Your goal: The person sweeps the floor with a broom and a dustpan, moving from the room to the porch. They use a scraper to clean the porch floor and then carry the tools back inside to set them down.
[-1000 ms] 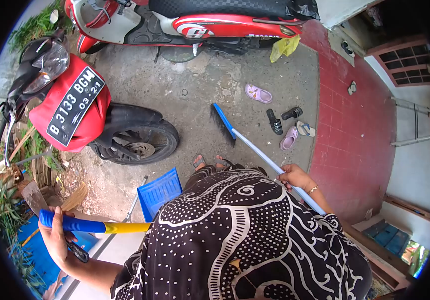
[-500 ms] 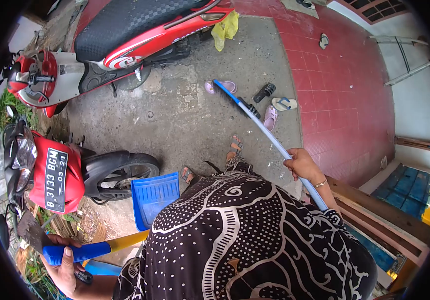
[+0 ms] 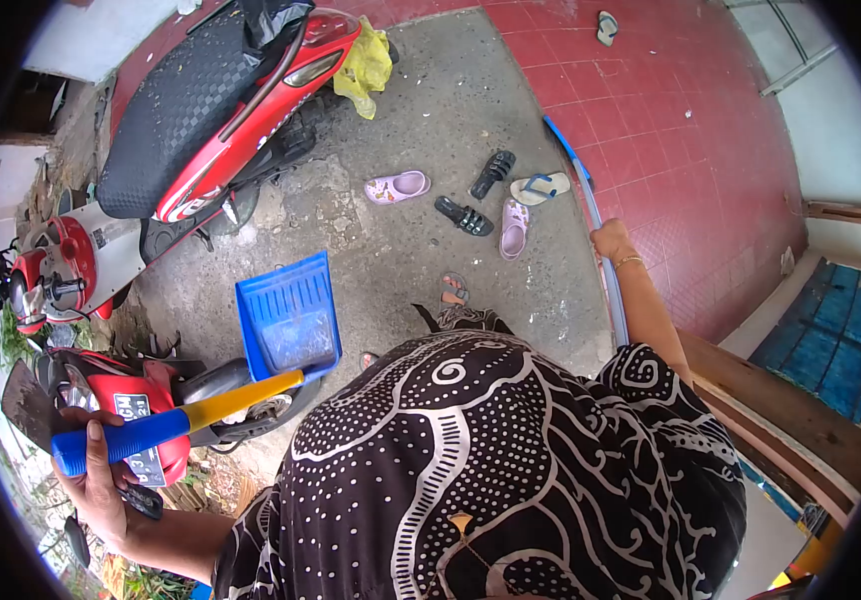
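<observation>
Our left hand (image 3: 101, 480) is closed around the blue grip of the dustpan (image 3: 286, 315), its pan over the concrete beside a red scooter (image 3: 116, 385) whose half-hidden plate (image 3: 141, 440) reads only "GM", while our right hand (image 3: 613, 240) is wrapped round the broom (image 3: 563, 140) shaft, its head over the red tiles near scattered sandals (image 3: 466, 215).

1. Ribbed blue plastic dustpan (image 3: 286, 315): solid blue.
2. Long plastic rod handle (image 3: 191, 412): yellow shaft, blue grip.
3. Long slim broom (image 3: 579, 170): blue head, pale blue-white shaft.
4. Loose cloth garment (image 3: 491, 460): black, with white dots and swirling lines.
5. Glossy step-through scooter (image 3: 201, 120): red and white body, black chequered seat.
6. Crumpled plastic bag (image 3: 366, 65): yellow.
7. Small rubber clog (image 3: 398, 186): lilac.
8. Square-tiled floor (image 3: 671, 130): red, grid pattern.
</observation>
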Demonstrator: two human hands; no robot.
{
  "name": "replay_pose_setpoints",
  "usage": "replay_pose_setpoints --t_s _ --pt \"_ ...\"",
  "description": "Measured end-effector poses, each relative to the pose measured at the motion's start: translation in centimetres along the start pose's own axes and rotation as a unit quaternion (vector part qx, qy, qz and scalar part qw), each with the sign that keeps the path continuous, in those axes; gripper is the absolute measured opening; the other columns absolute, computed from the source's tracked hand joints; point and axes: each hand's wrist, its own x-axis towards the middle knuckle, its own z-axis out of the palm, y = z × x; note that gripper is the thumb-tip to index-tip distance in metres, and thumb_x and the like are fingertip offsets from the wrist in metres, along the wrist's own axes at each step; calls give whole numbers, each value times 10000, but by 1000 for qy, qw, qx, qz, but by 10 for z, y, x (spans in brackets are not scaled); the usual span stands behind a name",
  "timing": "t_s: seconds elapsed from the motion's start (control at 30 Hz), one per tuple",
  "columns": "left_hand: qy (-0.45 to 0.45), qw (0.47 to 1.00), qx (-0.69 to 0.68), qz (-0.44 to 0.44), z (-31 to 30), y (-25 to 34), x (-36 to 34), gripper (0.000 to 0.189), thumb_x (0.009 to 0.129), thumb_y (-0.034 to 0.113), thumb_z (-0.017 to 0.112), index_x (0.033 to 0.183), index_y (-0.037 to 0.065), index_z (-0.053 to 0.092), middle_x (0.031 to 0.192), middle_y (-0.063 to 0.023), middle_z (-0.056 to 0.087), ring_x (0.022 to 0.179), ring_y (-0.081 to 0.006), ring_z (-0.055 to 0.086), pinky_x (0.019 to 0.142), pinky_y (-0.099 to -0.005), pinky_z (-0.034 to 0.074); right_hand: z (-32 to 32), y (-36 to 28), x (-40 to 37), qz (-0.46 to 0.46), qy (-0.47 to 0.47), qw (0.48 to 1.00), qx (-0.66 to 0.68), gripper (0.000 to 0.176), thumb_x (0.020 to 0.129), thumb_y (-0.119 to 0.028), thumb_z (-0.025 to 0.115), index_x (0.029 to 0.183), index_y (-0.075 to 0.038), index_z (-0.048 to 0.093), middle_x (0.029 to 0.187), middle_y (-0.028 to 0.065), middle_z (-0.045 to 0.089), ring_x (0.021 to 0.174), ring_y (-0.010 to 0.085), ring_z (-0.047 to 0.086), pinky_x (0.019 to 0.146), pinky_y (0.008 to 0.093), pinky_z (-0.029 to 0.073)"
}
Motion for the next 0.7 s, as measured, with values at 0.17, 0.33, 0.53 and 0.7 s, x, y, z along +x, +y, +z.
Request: replay_pose_setpoints --t_s 0.17,0.33,0.53,0.7 --pt "-12 1000 -9 20 28 6 34 269 825 216 554 1005 28 489 769 -52 583 395 -5 373 335 -127 251 53 64 25 -113 -153 949 -250 183 674 -83 508 675 91 565 573 186 582 572 259 619 584 340 498" --pt "-43 998 -31 38 39 5 69 249 824 212 554 975 28 482 752 -62 579 384 -7 359 329 -134 239 106 34 -49 -27 -135 990 -13 230 668 -92 518 642 136 502 564 177 579 520 265 607 426 370 478" --pt "-113 989 -54 82 39 -9 116 244 817 202 560 949 21 462 735 -81 572 375 -18 360 324 -139 246 155 -9 -111 -22 -216 976 25 248 658 -90 533 667 157 504 542 181 566 425 285 572 351 367 449" --pt "-105 989 -56 90 45 -9 132 242 805 183 570 943 16 460 731 -80 570 389 -21 375 328 -133 266 189 -18 -135 -64 -228 971 -26 314 624 -178 540 675 132 549 599 223 578 553 298 599 552 348 491"
